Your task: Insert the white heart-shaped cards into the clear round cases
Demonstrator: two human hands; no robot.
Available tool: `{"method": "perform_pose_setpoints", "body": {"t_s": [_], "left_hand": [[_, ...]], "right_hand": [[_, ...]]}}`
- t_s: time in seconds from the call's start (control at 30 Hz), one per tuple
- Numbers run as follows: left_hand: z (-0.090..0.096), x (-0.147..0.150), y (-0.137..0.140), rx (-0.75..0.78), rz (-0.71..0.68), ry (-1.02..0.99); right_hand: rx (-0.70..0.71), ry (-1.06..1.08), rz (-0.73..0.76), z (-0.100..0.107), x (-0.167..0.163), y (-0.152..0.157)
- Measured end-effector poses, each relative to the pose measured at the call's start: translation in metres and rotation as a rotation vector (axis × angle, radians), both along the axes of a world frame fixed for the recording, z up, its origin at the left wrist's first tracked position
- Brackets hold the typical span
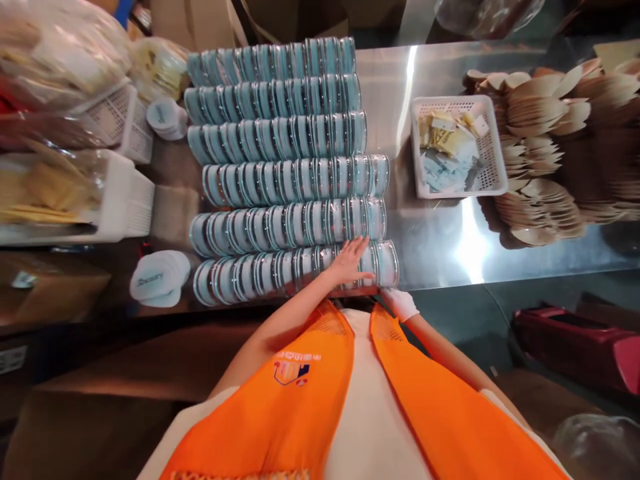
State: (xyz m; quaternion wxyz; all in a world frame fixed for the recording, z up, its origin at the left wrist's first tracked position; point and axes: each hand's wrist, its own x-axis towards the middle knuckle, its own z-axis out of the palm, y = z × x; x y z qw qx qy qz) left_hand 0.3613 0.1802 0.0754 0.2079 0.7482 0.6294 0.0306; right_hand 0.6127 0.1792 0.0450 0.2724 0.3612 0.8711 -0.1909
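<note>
My bare left hand (350, 262) lies with its fingers spread on the right part of the nearest row of round, clear containers (255, 275). The containers have blue-grey bands and shiny rims, and stand closely packed in several rows across the metal table. My right hand (401, 305), in a white glove, is at the table's front edge, just below the right end of that row. Its fingers are mostly hidden, so whether it holds anything does not show.
A white basket (460, 194) of small packets stands right of the rows, with stacked wooden spoons (540, 207) beyond it. White oval lids or cards (160, 275) lie at the left. Further left are white bins (117, 200) with bagged items. The metal table (435, 253) ends near my body.
</note>
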Motion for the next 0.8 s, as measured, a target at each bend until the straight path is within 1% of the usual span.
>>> {"method": "perform_pose_setpoints", "body": {"t_s": [0.07, 0.1, 0.13, 0.17, 0.2, 0.23, 0.27, 0.3, 0.37, 0.4, 0.43, 0.5, 0.6, 0.7, 0.8], "left_hand": [[0.005, -0.01, -0.012, 0.029, 0.051, 0.034], [0.006, -0.015, -0.02, 0.033, 0.069, 0.051], [0.006, -0.019, -0.027, 0.028, 0.072, 0.064], [0.005, -0.021, -0.034, 0.019, 0.062, 0.073], [0.003, -0.023, -0.04, 0.011, 0.045, 0.08], [0.0, -0.024, -0.044, 0.004, 0.026, 0.088], [-0.003, -0.024, -0.047, 0.0, 0.01, 0.096], [-0.005, -0.025, -0.048, -0.002, 0.003, 0.103], [-0.009, -0.025, -0.047, -0.004, 0.006, 0.104], [-0.01, -0.025, -0.046, -0.005, 0.011, 0.096], [-0.01, -0.025, -0.045, -0.007, 0.019, 0.085], [-0.009, -0.026, -0.042, -0.01, 0.035, 0.056], [-0.006, -0.026, -0.041, -0.019, 0.063, 0.027], [-0.005, -0.025, -0.041, -0.031, 0.066, 0.017], [-0.005, -0.023, -0.04, -0.041, 0.082, 0.01]], "right_hand": [[0.052, 0.114, 0.002, 0.016, -0.001, 0.015], [0.09, 0.174, 0.011, 0.025, -0.008, 0.028], [0.135, 0.248, 0.054, 0.035, -0.019, 0.045], [0.168, 0.308, 0.13, 0.044, -0.035, 0.065], [0.192, 0.332, 0.182, 0.053, -0.054, 0.085], [0.174, 0.315, 0.236, 0.059, -0.076, 0.105], [0.107, 0.253, 0.299, 0.064, -0.099, 0.124], [0.051, 0.163, 0.332, 0.068, -0.121, 0.138], [-0.068, -0.045, 0.39, 0.072, -0.157, 0.156], [-0.1, -0.12, 0.398, 0.074, -0.168, 0.159], [-0.116, -0.168, 0.397, 0.075, -0.176, 0.16], [-0.096, -0.189, 0.366, 0.077, -0.178, 0.155], [-0.021, -0.171, 0.301, 0.079, -0.16, 0.133], [0.023, -0.138, 0.284, 0.072, -0.133, 0.091], [-0.003, -0.077, 0.279, 0.051, -0.107, 0.036]]}}
